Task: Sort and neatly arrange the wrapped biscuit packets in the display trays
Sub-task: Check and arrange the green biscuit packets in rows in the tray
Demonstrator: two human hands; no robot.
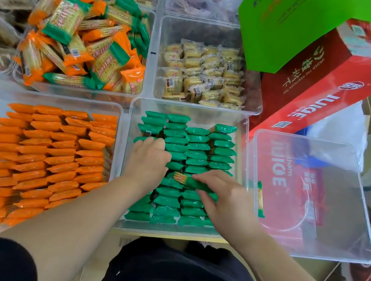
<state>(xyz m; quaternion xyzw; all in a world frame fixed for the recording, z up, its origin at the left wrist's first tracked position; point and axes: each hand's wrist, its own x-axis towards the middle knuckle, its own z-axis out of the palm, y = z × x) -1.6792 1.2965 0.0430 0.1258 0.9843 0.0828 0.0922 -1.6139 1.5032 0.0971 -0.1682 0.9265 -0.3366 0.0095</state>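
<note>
A clear tray (132, 117) in front of me holds green-wrapped biscuit packets (199, 147) standing on end in tight rows. My left hand (148, 161) rests on the packets in the left rows, fingers curled down among them. My right hand (221, 199) pinches one green packet (185, 179) that lies flat across the rows. Left of it, another clear tray (121, 110) is filled with orange-wrapped packets (43, 154) in neat rows. A further tray (75, 91) behind holds a loose mixed pile of orange and green packets (85, 44).
An empty clear tray (311, 199) sits at the right, with one green packet (260, 198) standing between it and the green tray. Behind are a tray of small yellow biscuit packs (202, 75), a red juice carton (334, 86) and a green box (295, 24).
</note>
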